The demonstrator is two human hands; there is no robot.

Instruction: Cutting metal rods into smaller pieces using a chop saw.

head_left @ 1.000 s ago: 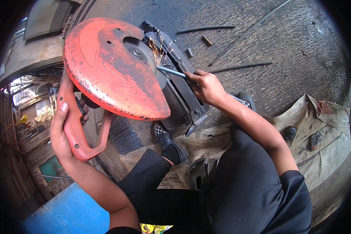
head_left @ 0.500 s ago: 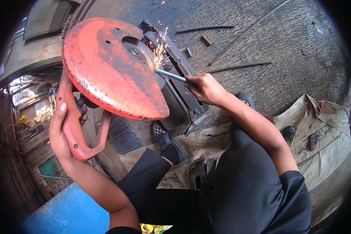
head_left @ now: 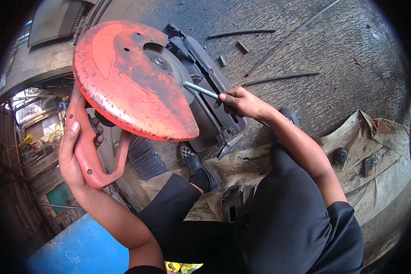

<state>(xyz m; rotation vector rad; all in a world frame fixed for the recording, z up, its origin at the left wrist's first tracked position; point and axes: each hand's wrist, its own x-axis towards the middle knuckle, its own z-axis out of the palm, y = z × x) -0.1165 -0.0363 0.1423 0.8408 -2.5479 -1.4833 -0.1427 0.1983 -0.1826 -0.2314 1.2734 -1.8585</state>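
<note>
My left hand is wrapped round the red handle of a chop saw, its fingers at the dark trigger. The saw's scuffed red blade guard covers most of the grey cutting disc. My right hand is closed on a metal rod, whose tip is at the disc's exposed edge; whether they touch I cannot tell. Under the rod lies the saw's dark base with its clamp screw. No sparks show now.
Dark bars and a long thin rod lie on the wet floor, with short cut pieces near the saw. A dirty cloth spreads at the right. A blue surface is at the lower left, beside bundled rods.
The sparks at the disc have stopped. My right hand has shifted slightly and its thumb now lies along the rod. My left hand keeps its hold on the handle.
</note>
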